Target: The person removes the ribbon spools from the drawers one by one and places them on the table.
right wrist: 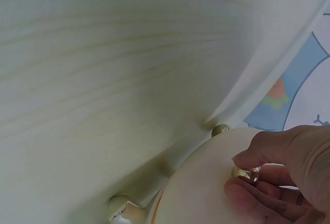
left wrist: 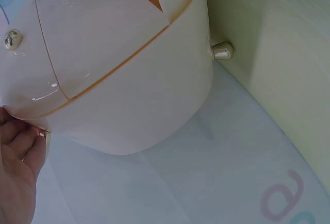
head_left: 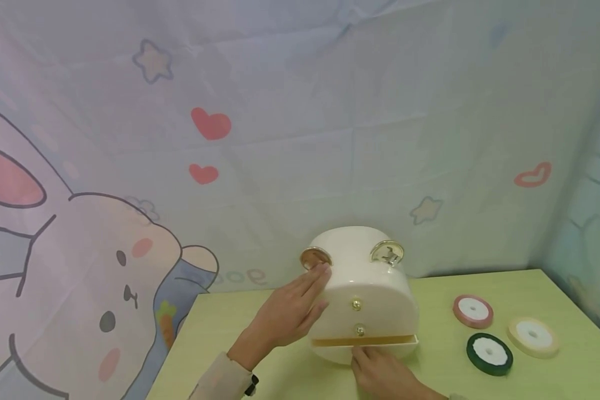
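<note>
A glossy white, round-topped box (head_left: pixel 351 261) with drawers and small gold knobs stands on the table, two gold cup-shaped ornaments (head_left: pixel 387 253) on its top. Its lowest drawer (head_left: pixel 332 352) is slid a little way out, leaving a gap above its front. My right hand (head_left: pixel 386 373) pinches that drawer's gold knob (right wrist: pixel 241 172) between thumb and fingers. Against the upper left side of the box lies my left hand (head_left: pixel 291 311), its fingers extended beside the left gold ornament (head_left: pixel 315 257). In the left wrist view, the fingertips (left wrist: pixel 37 141) touch the box's edge.
To the right of the box on the yellow-green table (head_left: pixel 440 294) lie three ribbon rolls: a pink one (head_left: pixel 461 319), a dark green one (head_left: pixel 490 369) and a cream one (head_left: pixel 550 343). A printed cloth backdrop (head_left: pixel 290 139) hangs close behind the box. Gold feet (left wrist: pixel 223 51) support it.
</note>
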A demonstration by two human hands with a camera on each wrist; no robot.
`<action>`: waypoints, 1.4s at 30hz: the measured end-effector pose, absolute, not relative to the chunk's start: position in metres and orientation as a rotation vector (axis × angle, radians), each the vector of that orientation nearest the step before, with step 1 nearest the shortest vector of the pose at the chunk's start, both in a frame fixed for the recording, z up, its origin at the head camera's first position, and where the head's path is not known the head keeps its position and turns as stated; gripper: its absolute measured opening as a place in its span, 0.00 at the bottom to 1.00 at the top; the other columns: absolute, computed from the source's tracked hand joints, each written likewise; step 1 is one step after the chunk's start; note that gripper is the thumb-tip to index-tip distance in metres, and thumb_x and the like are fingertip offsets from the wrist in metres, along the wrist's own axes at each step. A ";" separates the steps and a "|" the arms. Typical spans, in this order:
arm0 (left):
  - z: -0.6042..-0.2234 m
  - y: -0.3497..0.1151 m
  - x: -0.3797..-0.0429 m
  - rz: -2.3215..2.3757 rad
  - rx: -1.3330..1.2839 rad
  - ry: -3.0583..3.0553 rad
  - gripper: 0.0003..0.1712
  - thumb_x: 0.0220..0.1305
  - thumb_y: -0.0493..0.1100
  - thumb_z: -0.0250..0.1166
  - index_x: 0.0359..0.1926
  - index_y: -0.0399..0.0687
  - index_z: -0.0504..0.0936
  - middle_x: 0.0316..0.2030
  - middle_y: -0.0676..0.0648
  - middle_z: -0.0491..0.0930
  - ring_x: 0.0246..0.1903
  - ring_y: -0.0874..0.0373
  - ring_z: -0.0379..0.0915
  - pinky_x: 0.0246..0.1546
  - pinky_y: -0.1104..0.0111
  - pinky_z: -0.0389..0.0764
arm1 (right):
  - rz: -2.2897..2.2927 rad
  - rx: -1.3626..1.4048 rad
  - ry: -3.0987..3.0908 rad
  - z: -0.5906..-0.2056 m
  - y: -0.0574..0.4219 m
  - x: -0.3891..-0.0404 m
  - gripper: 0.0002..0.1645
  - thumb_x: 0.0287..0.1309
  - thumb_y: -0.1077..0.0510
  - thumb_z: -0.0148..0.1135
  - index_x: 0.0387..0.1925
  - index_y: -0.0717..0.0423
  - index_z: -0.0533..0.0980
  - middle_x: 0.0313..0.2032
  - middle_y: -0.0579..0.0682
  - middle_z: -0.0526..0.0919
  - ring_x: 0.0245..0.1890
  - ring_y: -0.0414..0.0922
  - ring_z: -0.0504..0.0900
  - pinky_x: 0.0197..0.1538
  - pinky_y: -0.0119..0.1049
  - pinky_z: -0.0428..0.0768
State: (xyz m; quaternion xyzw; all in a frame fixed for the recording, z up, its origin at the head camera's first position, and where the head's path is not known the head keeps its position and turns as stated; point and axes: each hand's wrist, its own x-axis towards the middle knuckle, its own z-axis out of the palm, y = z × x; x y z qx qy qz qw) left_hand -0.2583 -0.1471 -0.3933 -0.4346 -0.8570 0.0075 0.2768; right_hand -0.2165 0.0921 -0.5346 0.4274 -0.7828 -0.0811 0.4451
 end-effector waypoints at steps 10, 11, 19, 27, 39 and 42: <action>-0.394 -0.147 -0.258 0.032 -1.164 -2.295 0.33 0.86 0.53 0.43 0.80 0.38 0.62 0.78 0.41 0.67 0.77 0.50 0.67 0.71 0.60 0.78 | -0.219 1.053 -1.918 -0.532 0.092 -0.225 0.39 0.75 0.73 0.22 0.25 0.56 0.81 0.31 0.47 0.73 0.24 0.38 0.72 0.23 0.28 0.74; -0.394 -0.147 -0.258 0.037 -1.163 -2.294 0.33 0.86 0.53 0.43 0.80 0.38 0.62 0.78 0.42 0.67 0.77 0.50 0.67 0.70 0.61 0.78 | -0.218 1.055 -1.912 -0.532 0.092 -0.226 0.35 0.73 0.73 0.28 0.26 0.56 0.81 0.32 0.48 0.74 0.24 0.38 0.73 0.23 0.28 0.74; -0.394 -0.148 -0.257 0.023 -1.162 -2.295 0.33 0.87 0.54 0.41 0.80 0.39 0.63 0.78 0.42 0.67 0.77 0.51 0.67 0.71 0.60 0.77 | -0.249 1.037 -1.887 -0.536 0.092 -0.232 0.14 0.53 0.65 0.50 0.29 0.58 0.83 0.37 0.51 0.78 0.31 0.43 0.80 0.33 0.32 0.82; -0.396 -0.149 -0.256 0.011 -1.165 -2.289 0.33 0.87 0.54 0.41 0.79 0.38 0.63 0.78 0.42 0.68 0.77 0.50 0.67 0.71 0.60 0.77 | -0.212 1.073 -1.917 -0.534 0.095 -0.232 0.22 0.62 0.70 0.40 0.31 0.57 0.82 0.38 0.49 0.78 0.34 0.42 0.82 0.36 0.30 0.83; -0.396 -0.151 -0.254 -0.002 -1.155 -2.285 0.32 0.86 0.51 0.46 0.78 0.37 0.65 0.77 0.40 0.69 0.75 0.49 0.69 0.71 0.60 0.78 | -0.156 1.121 -1.945 -0.532 0.101 -0.233 0.08 0.52 0.63 0.55 0.32 0.55 0.81 0.38 0.47 0.79 0.41 0.42 0.85 0.44 0.31 0.85; -0.396 -0.153 -0.253 -0.026 -1.148 -2.291 0.32 0.86 0.52 0.45 0.78 0.37 0.65 0.76 0.40 0.70 0.75 0.49 0.70 0.71 0.59 0.77 | -0.164 1.137 -1.956 -0.531 0.102 -0.234 0.10 0.53 0.64 0.54 0.33 0.55 0.81 0.38 0.47 0.79 0.42 0.42 0.84 0.47 0.32 0.86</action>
